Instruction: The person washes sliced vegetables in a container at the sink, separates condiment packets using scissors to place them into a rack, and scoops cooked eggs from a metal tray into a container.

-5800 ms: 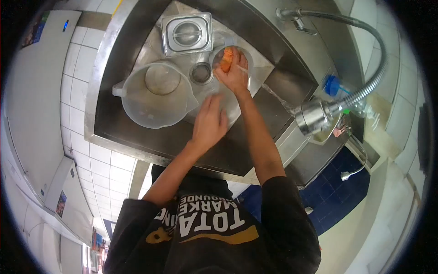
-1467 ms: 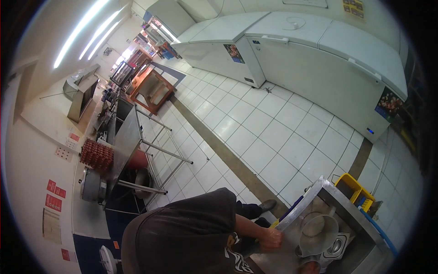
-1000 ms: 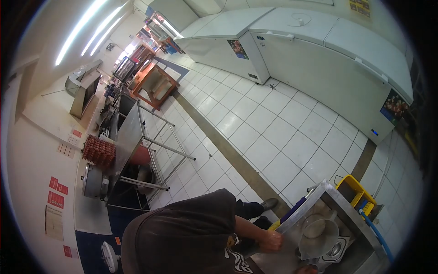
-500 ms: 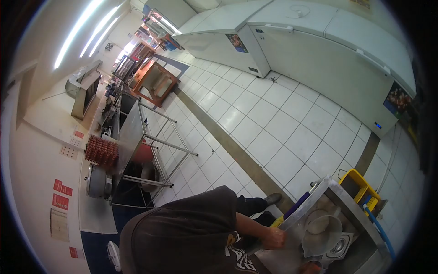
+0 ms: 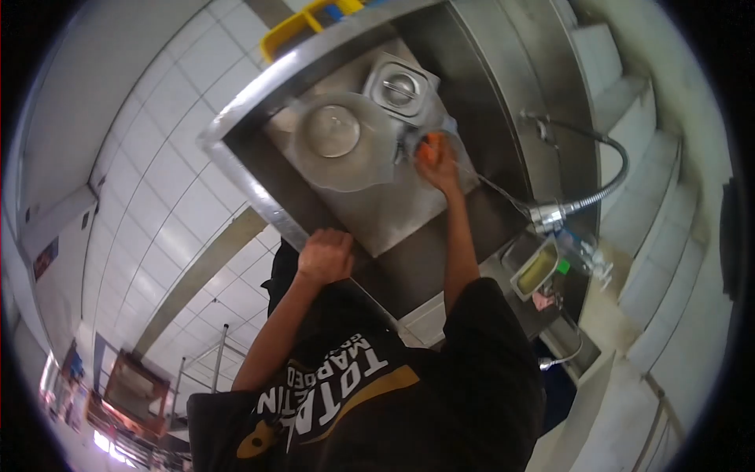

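My right hand (image 5: pixel 435 164) is closed around a bright orange sponge-like pad (image 5: pixel 430 145) inside a steel sink (image 5: pixel 425 275). Beside it sits a large translucent plastic jug or bowl (image 5: pixel 346 161), with a round base showing. Just beyond stands a small square steel pan with a handled lid (image 5: pixel 399 89). Both rest on a flat metal panel (image 5: pixel 385 212) in the sink. A clear or shiny item by my right fingers is too blurred to name. My left hand (image 5: pixel 326 256) lies at the near rim with its fingers curled, apparently over the edge.
A flexible-neck faucet (image 5: pixel 605 189) arches at the right, a thin water stream running toward my right hand. Near it are a steel tray with a yellowish thing (image 5: pixel 538 269) and a clear plastic bottle (image 5: pixel 582 256). A yellow crate (image 5: pixel 295 31) stands beyond the sink.
The view has swung from the room and floor down over the sink. Both my hands and the faucet now show; earlier the sink was at the lower right corner.
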Demonstrator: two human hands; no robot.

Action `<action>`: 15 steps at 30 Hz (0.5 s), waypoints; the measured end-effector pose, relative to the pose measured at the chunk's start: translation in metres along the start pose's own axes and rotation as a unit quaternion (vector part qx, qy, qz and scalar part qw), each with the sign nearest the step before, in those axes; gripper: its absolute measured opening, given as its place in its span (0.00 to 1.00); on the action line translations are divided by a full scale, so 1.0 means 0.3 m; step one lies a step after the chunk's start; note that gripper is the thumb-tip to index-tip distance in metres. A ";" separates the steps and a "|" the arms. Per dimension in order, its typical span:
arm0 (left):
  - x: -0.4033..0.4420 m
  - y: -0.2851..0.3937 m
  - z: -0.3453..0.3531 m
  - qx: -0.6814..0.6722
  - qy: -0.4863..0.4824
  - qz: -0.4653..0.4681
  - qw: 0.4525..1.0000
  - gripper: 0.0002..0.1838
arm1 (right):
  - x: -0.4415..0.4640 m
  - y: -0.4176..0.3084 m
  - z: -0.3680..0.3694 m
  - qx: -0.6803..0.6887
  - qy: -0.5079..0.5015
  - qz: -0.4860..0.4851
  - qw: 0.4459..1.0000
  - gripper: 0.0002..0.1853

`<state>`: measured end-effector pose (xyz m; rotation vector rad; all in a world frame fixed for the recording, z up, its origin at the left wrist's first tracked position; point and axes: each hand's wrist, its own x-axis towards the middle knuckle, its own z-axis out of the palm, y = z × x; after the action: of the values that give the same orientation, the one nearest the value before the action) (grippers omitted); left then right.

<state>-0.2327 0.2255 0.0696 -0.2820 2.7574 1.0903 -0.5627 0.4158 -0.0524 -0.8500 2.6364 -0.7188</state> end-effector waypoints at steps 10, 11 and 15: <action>0.012 0.018 0.017 0.044 -0.007 0.023 0.999 0.11 | 0.039 -0.064 0.106 -0.230 -0.029 0.224 0.947 0.42; 0.014 0.016 0.014 0.050 -0.009 0.021 0.998 0.11 | 0.039 -0.062 0.086 -0.231 -0.029 0.223 0.947 0.42; 0.014 0.008 0.022 0.048 0.010 0.021 0.999 0.11 | 0.011 -0.190 -0.082 -0.218 -0.037 0.192 0.956 0.43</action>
<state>-0.2368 0.2313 0.0655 -0.2244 2.8341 0.9657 -0.5486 0.3828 -0.0017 -0.4186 2.8077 -0.0034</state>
